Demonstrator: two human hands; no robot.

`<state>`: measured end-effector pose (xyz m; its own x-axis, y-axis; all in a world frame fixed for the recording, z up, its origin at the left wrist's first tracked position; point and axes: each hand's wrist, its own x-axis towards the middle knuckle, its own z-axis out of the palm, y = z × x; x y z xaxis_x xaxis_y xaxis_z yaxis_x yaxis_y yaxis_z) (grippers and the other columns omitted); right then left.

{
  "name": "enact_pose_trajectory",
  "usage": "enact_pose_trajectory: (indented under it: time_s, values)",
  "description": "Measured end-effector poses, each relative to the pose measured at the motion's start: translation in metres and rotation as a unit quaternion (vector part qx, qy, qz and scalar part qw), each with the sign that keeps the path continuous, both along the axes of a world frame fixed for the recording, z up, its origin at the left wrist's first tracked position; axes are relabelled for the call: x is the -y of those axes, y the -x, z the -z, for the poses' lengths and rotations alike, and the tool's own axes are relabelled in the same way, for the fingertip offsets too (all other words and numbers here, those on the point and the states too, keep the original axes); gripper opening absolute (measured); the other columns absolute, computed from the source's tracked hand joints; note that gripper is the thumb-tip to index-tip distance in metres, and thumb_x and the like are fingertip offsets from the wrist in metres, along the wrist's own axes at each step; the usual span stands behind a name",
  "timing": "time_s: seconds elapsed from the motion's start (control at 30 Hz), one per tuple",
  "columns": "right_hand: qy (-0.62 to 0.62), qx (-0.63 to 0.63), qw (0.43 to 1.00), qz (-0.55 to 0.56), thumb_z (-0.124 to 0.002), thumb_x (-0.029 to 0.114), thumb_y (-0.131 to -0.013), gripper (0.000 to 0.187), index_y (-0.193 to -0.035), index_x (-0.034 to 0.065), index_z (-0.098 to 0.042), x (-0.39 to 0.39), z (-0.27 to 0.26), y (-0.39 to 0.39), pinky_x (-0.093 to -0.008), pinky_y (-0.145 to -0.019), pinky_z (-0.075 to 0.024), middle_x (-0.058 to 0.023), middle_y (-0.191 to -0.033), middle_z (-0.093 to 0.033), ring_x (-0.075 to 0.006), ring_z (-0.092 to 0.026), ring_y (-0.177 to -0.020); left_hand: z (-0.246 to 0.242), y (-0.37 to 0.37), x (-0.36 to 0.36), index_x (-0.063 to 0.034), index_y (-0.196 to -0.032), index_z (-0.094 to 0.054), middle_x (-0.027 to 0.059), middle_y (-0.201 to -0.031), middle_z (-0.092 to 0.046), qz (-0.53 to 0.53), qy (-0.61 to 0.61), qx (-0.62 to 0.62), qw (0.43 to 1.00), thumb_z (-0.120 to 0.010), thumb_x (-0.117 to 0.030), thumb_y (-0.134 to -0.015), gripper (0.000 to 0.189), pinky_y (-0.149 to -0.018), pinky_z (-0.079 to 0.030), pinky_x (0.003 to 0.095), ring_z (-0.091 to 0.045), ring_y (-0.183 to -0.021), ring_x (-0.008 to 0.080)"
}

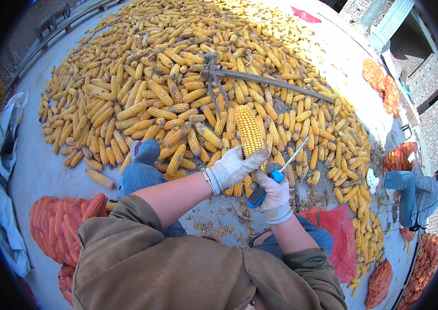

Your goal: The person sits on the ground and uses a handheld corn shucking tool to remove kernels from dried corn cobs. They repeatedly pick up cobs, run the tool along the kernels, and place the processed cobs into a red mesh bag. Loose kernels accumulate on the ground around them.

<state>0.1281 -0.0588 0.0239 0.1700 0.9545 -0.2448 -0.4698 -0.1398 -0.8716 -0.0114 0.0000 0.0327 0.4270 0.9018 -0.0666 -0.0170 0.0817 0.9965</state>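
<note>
An ear of yellow corn stands nearly upright in my left hand, which wears a white work glove with a greyish palm. Its lower end is partly hidden by the fingers. My right hand, gloved the same way, is closed around the black and blue handle of a screwdriver. The bare metal shaft points up and to the right, away from the ear. Both hands are close together, above the near edge of a big heap of corn ears.
A wooden-handled rake-like tool lies across the heap. Filled red mesh sacks stand at left, and a red sack lies by my right knee. Loose kernels litter the floor. Another person sits at far right beside a filled sack.
</note>
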Motion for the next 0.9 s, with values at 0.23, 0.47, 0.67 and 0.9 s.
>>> enact_pose_trajectory:
  time_s: [0.23, 0.47, 0.67, 0.9]
  values:
    - [-0.009, -0.325, 0.940, -0.106, -0.054, 0.020, -0.094, 0.041, -0.131, 0.0015, -0.047, -0.017, -0.001, -0.029, -0.0287, -0.059, -0.0578, -0.0195, -0.119, -0.059, -0.0304, -0.065, -0.096, -0.015, 0.018, -0.024, -0.0005, -0.119, -0.059, 0.0053, -0.091, -0.064, -0.045, 0.104, -0.033, 0.993, -0.054, -0.031, -0.098, 0.038, -0.065, -0.049, 0.0214, -0.061, -0.074, 0.0087]
    - [-0.023, -0.442, 0.870, -0.218, -0.053, 0.022, -0.095, 0.050, -0.137, 0.0000, -0.038, -0.008, -0.008, -0.018, -0.0269, -0.061, -0.0568, -0.0250, -0.126, -0.053, -0.0301, -0.064, -0.096, 0.006, 0.019, -0.047, -0.0073, -0.136, -0.045, 0.0112, -0.128, -0.054, -0.044, 0.201, 0.216, 0.955, -0.050, -0.067, -0.087, 0.077, -0.099, -0.040, 0.0419, -0.051, -0.120, 0.0230]
    - [0.055, -0.504, 0.817, -0.275, -0.053, 0.030, -0.095, 0.055, -0.139, 0.0001, -0.037, 0.000, 0.010, -0.010, -0.0322, -0.063, -0.0557, -0.0286, -0.128, -0.052, -0.0335, -0.064, -0.092, 0.001, 0.013, -0.038, -0.0072, -0.132, -0.045, 0.0191, -0.118, -0.058, 0.017, 0.158, 0.461, 0.873, -0.047, -0.067, -0.088, 0.075, -0.092, -0.051, 0.0452, -0.062, -0.103, 0.0291]
    - [0.137, -0.504, 0.836, -0.169, -0.054, 0.038, -0.095, 0.050, -0.132, 0.0058, -0.047, -0.007, 0.028, -0.012, -0.0322, -0.058, -0.0560, -0.0261, -0.119, -0.057, -0.0275, -0.066, -0.081, -0.013, 0.003, -0.022, -0.0121, -0.145, -0.026, 0.0087, -0.102, -0.059, -0.117, -0.043, 0.351, 0.928, -0.070, 0.006, -0.080, 0.080, -0.084, -0.055, 0.0310, -0.063, -0.093, 0.0176]
